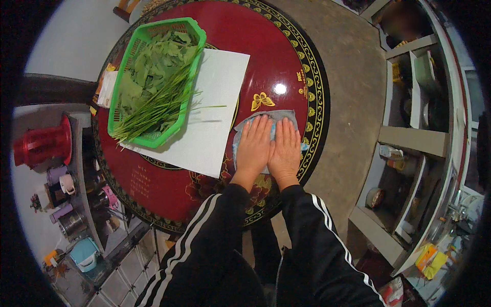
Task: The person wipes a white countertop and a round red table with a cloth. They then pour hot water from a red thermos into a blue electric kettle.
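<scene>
Both my hands lie flat, side by side, on a folded grey and blue cloth (285,114) near the edge of a round red table (268,46). My left hand (255,144) presses on the cloth's left part, its fingers extended. My right hand (284,147) rests on the right part, the thumbs close together. To the left, a green plastic basket (197,28) holds large green leaves (153,65), with a bunch of long thin green stalks (161,103) across them. The basket stands on a white sheet (215,115). Whatever lies under my palms is hidden.
A pack of tissues (108,88) sits at the table's left rim. Shelves with containers (414,136) stand along the right. On the left are a red plastic stool (46,142), a steel pot (72,224) and a light blue container (84,254).
</scene>
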`<state>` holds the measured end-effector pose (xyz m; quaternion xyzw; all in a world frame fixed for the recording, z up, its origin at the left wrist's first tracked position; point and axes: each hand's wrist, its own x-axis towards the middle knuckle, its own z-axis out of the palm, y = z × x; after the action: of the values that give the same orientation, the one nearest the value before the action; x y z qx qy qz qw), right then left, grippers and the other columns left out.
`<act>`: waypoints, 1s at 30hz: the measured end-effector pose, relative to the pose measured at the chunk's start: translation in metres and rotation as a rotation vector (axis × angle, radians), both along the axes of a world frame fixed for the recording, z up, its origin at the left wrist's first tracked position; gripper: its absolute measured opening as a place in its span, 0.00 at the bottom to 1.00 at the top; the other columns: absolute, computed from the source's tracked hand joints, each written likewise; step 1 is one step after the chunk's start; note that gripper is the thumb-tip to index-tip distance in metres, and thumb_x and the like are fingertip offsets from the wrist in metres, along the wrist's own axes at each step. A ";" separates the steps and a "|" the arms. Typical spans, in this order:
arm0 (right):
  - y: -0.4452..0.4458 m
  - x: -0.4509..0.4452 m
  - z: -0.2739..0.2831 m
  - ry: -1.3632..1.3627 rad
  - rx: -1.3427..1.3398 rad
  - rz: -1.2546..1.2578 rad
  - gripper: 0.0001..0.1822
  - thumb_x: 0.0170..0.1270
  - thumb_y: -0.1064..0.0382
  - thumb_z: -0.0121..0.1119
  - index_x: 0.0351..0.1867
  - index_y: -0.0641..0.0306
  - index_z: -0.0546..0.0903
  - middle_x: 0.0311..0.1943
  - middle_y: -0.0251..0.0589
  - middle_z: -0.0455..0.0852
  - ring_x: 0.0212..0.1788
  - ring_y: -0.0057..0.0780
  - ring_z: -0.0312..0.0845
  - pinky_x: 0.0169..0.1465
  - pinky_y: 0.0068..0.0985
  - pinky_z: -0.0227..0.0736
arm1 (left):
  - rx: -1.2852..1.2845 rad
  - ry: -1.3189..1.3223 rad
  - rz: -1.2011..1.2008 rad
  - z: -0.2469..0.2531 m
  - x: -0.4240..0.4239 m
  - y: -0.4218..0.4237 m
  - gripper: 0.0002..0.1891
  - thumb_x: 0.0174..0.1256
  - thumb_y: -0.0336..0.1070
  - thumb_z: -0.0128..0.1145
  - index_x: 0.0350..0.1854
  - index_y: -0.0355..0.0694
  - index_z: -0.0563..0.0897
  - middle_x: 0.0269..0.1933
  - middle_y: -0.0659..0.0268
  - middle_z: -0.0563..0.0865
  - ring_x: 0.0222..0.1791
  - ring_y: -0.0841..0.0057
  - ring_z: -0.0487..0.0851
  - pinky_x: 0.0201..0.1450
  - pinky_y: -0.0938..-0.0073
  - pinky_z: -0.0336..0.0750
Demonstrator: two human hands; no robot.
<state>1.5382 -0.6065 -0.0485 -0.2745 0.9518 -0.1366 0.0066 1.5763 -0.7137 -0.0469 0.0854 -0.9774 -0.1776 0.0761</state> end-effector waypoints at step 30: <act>-0.041 -0.132 -0.017 0.222 -0.180 0.024 0.27 0.66 0.60 0.52 0.66 0.68 0.71 0.69 0.51 0.70 0.72 0.43 0.62 0.75 0.43 0.51 | -0.040 0.238 0.064 -0.017 -0.128 -0.035 0.27 0.65 0.38 0.53 0.66 0.34 0.73 0.69 0.53 0.73 0.71 0.59 0.67 0.75 0.54 0.55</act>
<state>1.4065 -0.6476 -0.0657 -0.2989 0.9273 -0.1898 -0.1218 1.4485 -0.7489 -0.0635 0.0931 -0.9616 -0.1643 0.1990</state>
